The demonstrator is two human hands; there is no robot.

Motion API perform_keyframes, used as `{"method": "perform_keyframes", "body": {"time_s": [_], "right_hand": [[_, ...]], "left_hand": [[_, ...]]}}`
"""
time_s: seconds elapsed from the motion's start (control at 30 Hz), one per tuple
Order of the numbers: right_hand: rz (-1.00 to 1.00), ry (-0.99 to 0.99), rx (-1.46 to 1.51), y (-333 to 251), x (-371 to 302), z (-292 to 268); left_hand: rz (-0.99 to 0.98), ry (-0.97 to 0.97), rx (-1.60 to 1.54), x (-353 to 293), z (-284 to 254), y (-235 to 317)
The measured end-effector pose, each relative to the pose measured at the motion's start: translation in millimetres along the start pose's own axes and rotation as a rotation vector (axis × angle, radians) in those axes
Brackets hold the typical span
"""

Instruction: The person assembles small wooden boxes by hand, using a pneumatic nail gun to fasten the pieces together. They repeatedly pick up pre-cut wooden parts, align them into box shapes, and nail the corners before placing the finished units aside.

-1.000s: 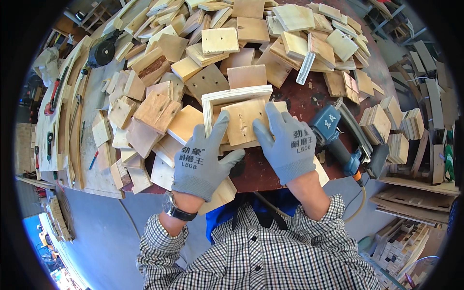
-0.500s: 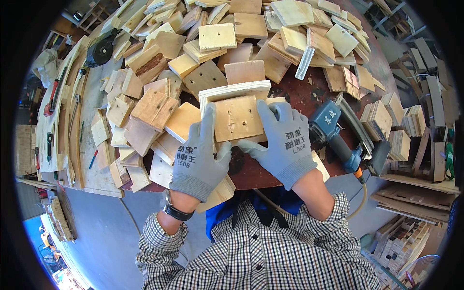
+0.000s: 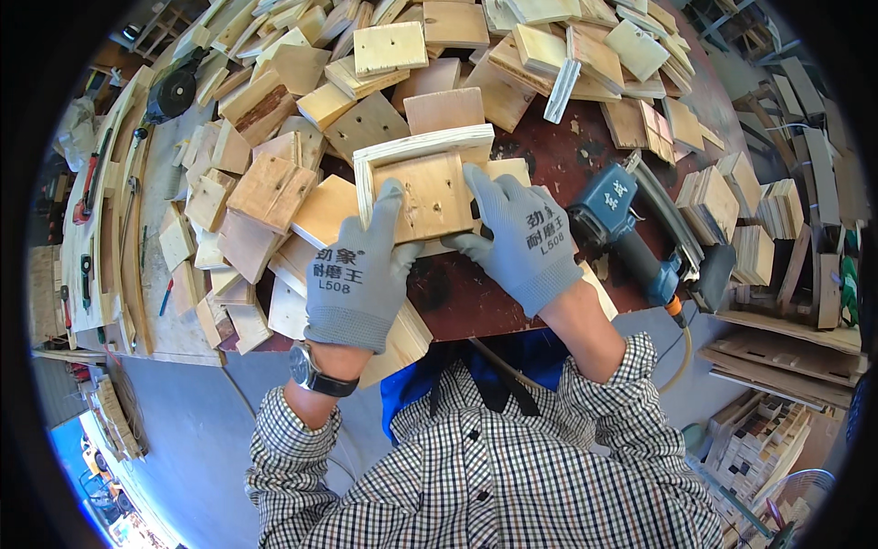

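The left hand (image 3: 355,284) and right hand (image 3: 529,240), both in grey gloves, grip a small wooden board (image 3: 422,197) from its two sides. Its face is tan and roughly square, with several small dark holes (most of them toward its right side). It lies near the front edge of the dark red table (image 3: 585,137), within the corner of an L-shaped plywood edging (image 3: 430,145), pale and layered, that runs along its far and left sides. The left forefinger reaches up at the board's left edge, its thumb spread toward the near edge. The right forefinger presses at the right edge, thumb apart from it and low by the near corner; the other fingers are curled, their tips hidden.
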State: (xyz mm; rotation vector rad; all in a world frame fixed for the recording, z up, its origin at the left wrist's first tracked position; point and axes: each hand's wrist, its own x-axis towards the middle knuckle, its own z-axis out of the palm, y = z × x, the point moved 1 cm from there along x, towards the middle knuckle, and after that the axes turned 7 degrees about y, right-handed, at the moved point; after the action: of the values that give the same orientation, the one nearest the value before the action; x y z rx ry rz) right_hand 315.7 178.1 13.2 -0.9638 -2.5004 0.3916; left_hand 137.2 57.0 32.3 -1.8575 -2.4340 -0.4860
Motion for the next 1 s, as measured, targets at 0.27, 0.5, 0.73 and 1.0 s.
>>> {"method": "perform_keyframes", "body": {"time_s": [0.27, 0.5, 0.73, 1.0], "right_hand": [[0.006, -0.011, 0.032, 10, 4, -15], [0.121, -0.018, -0.139, 57, -27, -99], [-0.311, -0.432, -0.628, 18, -13, -78], [-0.314, -0.329, -0.282, 41, 29, -104]], "left_hand": [[-0.017, -0.028, -0.003, 4, -1, 1], [-0.015, 0.006, -0.008, 4, -1, 4], [-0.015, 0.001, -0.029, 5, 0, 2], [-0.044, 0.014, -0.052, 5, 0, 1]]}}
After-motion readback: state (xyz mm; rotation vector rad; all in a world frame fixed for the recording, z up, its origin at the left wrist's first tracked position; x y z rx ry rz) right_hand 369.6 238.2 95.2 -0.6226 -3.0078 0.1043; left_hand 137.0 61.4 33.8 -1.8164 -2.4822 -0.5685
